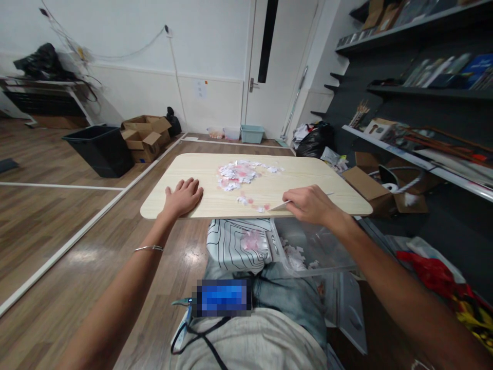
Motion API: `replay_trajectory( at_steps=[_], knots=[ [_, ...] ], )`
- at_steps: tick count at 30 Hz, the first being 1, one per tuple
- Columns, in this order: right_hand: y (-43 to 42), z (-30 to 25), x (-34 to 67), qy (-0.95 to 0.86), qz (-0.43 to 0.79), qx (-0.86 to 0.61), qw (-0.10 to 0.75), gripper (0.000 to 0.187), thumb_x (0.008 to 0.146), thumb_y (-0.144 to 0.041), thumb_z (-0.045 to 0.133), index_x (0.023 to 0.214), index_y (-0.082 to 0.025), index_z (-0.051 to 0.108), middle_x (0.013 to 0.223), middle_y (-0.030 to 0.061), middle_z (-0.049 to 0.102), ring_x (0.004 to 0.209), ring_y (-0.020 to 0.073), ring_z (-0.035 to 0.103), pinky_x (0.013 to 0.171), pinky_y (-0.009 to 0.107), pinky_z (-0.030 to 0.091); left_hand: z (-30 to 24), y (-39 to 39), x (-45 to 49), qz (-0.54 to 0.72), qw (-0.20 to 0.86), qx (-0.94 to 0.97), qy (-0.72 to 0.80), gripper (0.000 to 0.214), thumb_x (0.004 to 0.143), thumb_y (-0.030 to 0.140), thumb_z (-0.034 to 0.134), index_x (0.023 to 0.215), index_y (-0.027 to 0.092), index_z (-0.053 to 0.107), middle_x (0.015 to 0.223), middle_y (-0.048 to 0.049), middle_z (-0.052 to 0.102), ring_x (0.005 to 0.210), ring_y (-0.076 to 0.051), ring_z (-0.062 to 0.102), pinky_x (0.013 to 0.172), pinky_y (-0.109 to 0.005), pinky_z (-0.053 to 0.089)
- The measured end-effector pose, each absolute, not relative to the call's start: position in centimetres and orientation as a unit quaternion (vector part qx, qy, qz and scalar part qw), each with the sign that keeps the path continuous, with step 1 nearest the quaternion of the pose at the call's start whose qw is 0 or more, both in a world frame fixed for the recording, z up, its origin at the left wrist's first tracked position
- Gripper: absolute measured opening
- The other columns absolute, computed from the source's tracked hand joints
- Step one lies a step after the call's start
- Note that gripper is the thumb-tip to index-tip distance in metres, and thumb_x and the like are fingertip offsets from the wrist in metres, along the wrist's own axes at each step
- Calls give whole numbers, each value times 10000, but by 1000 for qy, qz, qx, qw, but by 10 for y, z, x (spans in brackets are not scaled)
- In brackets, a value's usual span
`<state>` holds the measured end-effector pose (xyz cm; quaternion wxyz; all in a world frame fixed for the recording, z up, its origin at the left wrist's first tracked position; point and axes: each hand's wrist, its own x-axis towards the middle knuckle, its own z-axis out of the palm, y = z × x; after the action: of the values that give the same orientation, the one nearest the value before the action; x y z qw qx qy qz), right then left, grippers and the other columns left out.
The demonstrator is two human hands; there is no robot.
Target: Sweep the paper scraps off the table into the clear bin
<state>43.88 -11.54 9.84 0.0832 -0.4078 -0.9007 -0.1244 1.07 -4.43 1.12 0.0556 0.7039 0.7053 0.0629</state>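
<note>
My left hand [184, 197] lies flat with fingers spread on the near left part of a light wooden table [192, 169]. My right hand [311, 203] is closed around a thin flat card or sheet [280, 206] whose edge touches the tabletop. A heap of small white and pink paper scraps [239, 173] lies at the table's middle. A few loose scraps [251, 202] sit near the front edge, just left of the card. Below the table's edge a clear plastic bin [308, 252] holds more scraps.
A black bin [100, 149] and open cardboard boxes [146, 134] stand on the wooden floor at left. Shelves with books [423, 72] fill the right wall, with boxes [370, 187] and a black bag [316, 141] beneath. A white door [277, 67] is behind the table.
</note>
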Motion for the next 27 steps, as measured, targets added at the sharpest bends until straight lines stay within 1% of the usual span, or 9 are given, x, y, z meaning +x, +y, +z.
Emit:
replay_trajectory(
  at_steps=[4,9,12,15,18,22,27],
  knots=[
    [-121,100,429,-900,-136,-409,65,234,1000,-139,601,896,-208,799,890,101,874,794,234,714,751,390,329,10,-44,11,81,56,707,700,767,1250,532,215,1896,294,551,2064,-143,398,1906,-465,355,1444,-884,359],
    [-126,103,411,-892,-143,-426,44,242,1016,-133,599,949,-194,824,933,113,888,823,237,718,744,391,307,10,-44,11,96,65,708,697,770,1234,530,230,1880,283,568,2054,-168,413,1891,-485,374,1429,-909,344],
    [-125,104,399,-884,-150,-443,28,255,1031,-139,603,1012,-189,853,972,122,898,837,243,713,734,391,287,12,-45,11,96,69,708,696,784,1228,545,212,1871,276,571,2057,-166,408,1899,-479,360,1439,-911,330],
    [-119,106,393,-876,-152,-458,21,272,1055,-152,602,1062,-189,872,1017,126,911,851,246,709,736,389,278,12,-45,11,88,68,707,699,794,1228,569,190,1868,281,562,2072,-146,382,1918,-453,327,1461,-890,319],
    [-115,108,396,-867,-154,-473,34,292,1068,-158,589,1059,-196,878,1028,122,916,851,249,708,746,388,289,11,-44,10,81,60,706,701,781,1233,574,185,1858,305,568,2075,-127,385,1920,-435,326,1469,-862,332],
    [-123,107,401,-865,-174,-465,74,319,1074,-163,565,1020,-190,879,985,129,900,830,252,711,757,393,316,10,-44,9,86,55,708,699,779,1232,565,187,1853,299,575,2072,-132,390,1914,-435,339,1473,-865,319],
    [-140,95,398,-892,-171,-411,77,309,1079,-166,583,1005,-207,880,883,98,859,792,236,701,722,393,284,13,-46,10,88,59,711,695,777,1230,562,200,1848,288,583,2064,-142,405,1909,-447,345,1463,-873,334]
  ],
)
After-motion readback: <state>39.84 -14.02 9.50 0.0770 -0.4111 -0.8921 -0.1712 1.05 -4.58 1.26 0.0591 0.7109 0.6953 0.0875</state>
